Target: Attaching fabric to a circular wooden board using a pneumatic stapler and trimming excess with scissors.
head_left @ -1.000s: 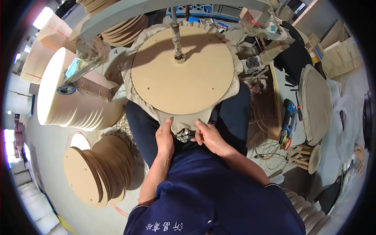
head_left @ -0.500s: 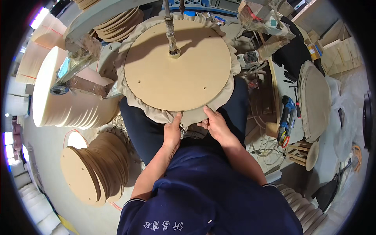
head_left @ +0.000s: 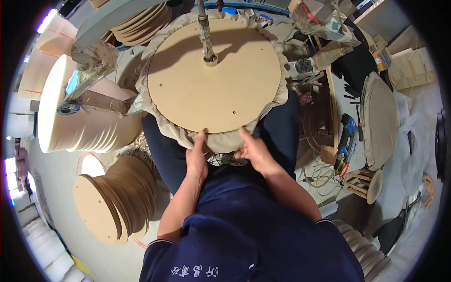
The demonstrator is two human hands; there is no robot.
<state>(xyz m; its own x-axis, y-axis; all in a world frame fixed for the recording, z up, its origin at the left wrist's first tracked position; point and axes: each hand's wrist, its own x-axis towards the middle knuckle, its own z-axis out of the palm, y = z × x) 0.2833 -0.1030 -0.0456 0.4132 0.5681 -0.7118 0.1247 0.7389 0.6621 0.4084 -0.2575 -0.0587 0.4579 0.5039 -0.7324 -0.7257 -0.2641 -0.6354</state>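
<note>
A round wooden board [head_left: 213, 94] lies flat in front of me under an upright metal rod [head_left: 205, 35] that meets it near its middle. Gathered beige fabric [head_left: 155, 105] frills out all round the board's rim. At the near edge my left hand [head_left: 197, 159] pinches the fabric, its thumb on top by the rim and its fingers mostly hidden below. To the right of it, my right hand [head_left: 257, 154] grips the same edge, thumb up and fingers curled under the cloth.
Metal arms wrapped in plastic flank the board, one at left [head_left: 96, 101] and one at right [head_left: 324, 56]. Wooden discs [head_left: 115, 202] are stacked at lower left, pale foam rounds [head_left: 70, 113] above them. A blue power tool [head_left: 346, 134] and fabric-covered rounds [head_left: 379, 122] lie at right.
The board and fabric have turned clockwise, its near screw hole shifting left. My left hand has moved slightly left and my right thumb has shifted a little left along the rim.
</note>
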